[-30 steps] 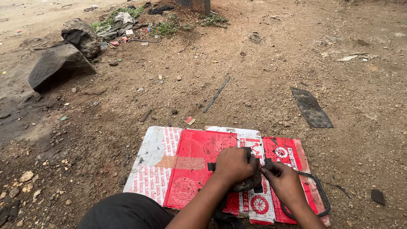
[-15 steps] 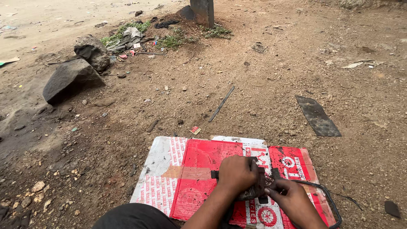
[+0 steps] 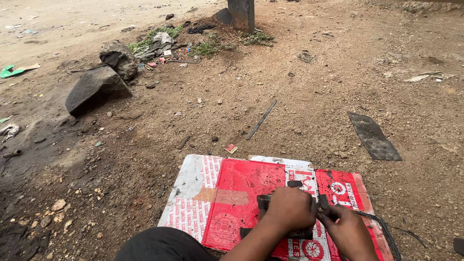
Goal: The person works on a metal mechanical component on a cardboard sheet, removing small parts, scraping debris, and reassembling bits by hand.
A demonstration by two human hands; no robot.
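My left hand (image 3: 290, 209) is closed over a small dark metal part (image 3: 265, 201) on the red cardboard sheet (image 3: 241, 193), right hand (image 3: 345, 229) pinching a thin black strip (image 3: 382, 224) just beside it; the part looks stiff, heavy and greasy, best clamped by its sides.

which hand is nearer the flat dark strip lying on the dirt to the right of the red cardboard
Right. The right hand works at the cardboard's right end, below the dark strip. The left hand, gripping a dark object, sits further left of the strip.
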